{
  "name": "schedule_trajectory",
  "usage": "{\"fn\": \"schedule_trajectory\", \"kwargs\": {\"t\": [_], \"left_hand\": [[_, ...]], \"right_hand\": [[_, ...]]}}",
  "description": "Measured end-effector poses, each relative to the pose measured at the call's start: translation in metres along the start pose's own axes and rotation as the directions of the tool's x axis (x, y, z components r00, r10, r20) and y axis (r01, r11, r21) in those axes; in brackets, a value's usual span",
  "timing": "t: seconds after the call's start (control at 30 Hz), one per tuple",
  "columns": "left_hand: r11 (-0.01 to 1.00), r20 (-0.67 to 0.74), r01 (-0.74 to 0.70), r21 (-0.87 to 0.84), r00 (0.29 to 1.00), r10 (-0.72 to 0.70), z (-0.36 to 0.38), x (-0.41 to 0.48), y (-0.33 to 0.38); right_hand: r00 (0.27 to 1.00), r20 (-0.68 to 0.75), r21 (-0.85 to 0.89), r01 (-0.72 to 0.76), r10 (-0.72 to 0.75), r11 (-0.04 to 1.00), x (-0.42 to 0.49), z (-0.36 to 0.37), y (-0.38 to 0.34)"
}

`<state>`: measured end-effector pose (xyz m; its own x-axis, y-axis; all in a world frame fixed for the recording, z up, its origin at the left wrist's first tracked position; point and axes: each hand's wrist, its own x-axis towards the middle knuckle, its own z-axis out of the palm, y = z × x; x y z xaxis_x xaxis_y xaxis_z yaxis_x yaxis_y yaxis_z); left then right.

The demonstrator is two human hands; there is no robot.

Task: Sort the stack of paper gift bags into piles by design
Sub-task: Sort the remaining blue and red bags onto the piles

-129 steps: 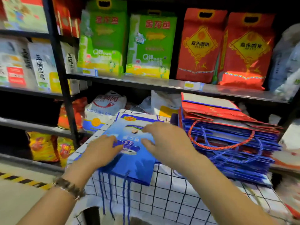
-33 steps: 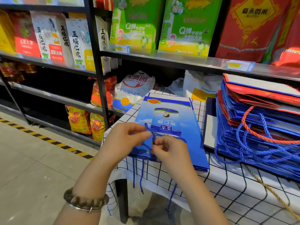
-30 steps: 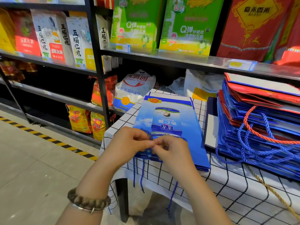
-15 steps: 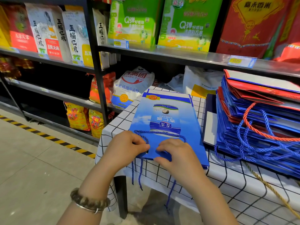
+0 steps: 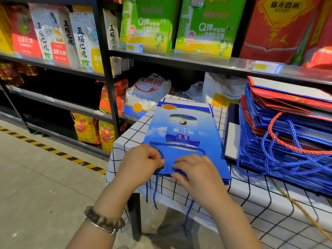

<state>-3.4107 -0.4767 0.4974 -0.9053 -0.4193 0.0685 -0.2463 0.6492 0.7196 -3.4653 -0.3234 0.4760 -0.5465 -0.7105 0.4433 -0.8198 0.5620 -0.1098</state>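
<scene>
A blue gift bag (image 5: 181,126) with a can picture lies flat on a small pile at the left end of the checked tablecloth (image 5: 251,203). Its blue cord handle (image 5: 177,145) lies looped across its face. My left hand (image 5: 142,164) pinches the cord where it meets the bag's near edge. My right hand (image 5: 195,175) grips that near edge, fingers on top and thumb below. A tall mixed stack of blue and red gift bags (image 5: 287,126) sits to the right, cords spilling forward.
Black store shelves (image 5: 197,62) with rice and flour sacks stand right behind the table. A white flour sack (image 5: 145,96) leans at the table's far left corner. Loose blue cords hang over the table's front edge. A tiled floor with hazard tape lies to the left.
One second ago both hands held the cord handle up above the bag. The cord now lies flat on the bag's face, and both hands have dropped to the near edge.
</scene>
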Motion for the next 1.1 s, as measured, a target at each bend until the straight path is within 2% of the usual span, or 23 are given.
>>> {"fn": "schedule_trajectory", "kwargs": {"t": [0.2, 0.27, 0.33, 0.4, 0.5, 0.57, 0.7, 0.8, 0.97, 1.1], "left_hand": [[0.972, -0.003, -0.174, 0.158, 0.984, 0.177, 0.004, -0.002, -0.003], [0.908, 0.024, -0.284, 0.309, 0.956, 0.291, 0.001, -0.003, -0.005], [0.793, 0.085, -0.431, 0.430, 0.894, 0.440, -0.006, -0.002, -0.004], [0.716, 0.158, -0.483, 0.504, 0.867, 0.473, -0.014, -0.001, -0.001], [0.668, 0.182, -0.471, 0.576, 0.871, 0.456, -0.016, 0.001, 0.002], [0.705, 0.165, -0.435, 0.560, 0.892, 0.420, -0.013, 0.002, 0.002], [0.775, 0.136, -0.393, 0.495, 0.916, 0.377, -0.010, 0.001, 0.001], [0.807, 0.120, -0.387, 0.446, 0.919, 0.375, -0.008, 0.001, 0.001], [0.825, 0.116, -0.387, 0.412, 0.920, 0.374, -0.006, 0.001, -0.003], [0.852, 0.104, -0.359, 0.381, 0.932, 0.346, -0.007, 0.002, -0.003]], "right_hand": [[0.996, -0.090, -0.058, -0.024, 0.019, 0.998, -0.001, 0.003, 0.000], [0.991, -0.131, -0.088, -0.054, 0.042, 0.995, 0.000, 0.004, -0.002], [0.982, -0.177, -0.100, -0.086, 0.068, 0.991, 0.001, 0.006, -0.003], [0.962, -0.256, -0.081, -0.116, 0.092, 0.990, 0.002, 0.007, -0.004], [0.883, -0.430, 0.085, -0.169, 0.189, 0.982, 0.000, 0.008, -0.009], [0.847, -0.465, 0.136, -0.220, 0.259, 0.966, -0.003, 0.013, -0.017], [0.900, -0.261, -0.048, -0.374, 0.350, 0.926, 0.000, 0.023, -0.032], [0.906, -0.222, -0.097, -0.388, 0.360, 0.917, 0.004, 0.022, -0.030], [0.925, -0.217, -0.115, -0.341, 0.311, 0.933, 0.006, 0.022, -0.035], [0.927, -0.331, -0.014, -0.192, 0.177, 0.981, 0.000, 0.020, -0.029]]}}
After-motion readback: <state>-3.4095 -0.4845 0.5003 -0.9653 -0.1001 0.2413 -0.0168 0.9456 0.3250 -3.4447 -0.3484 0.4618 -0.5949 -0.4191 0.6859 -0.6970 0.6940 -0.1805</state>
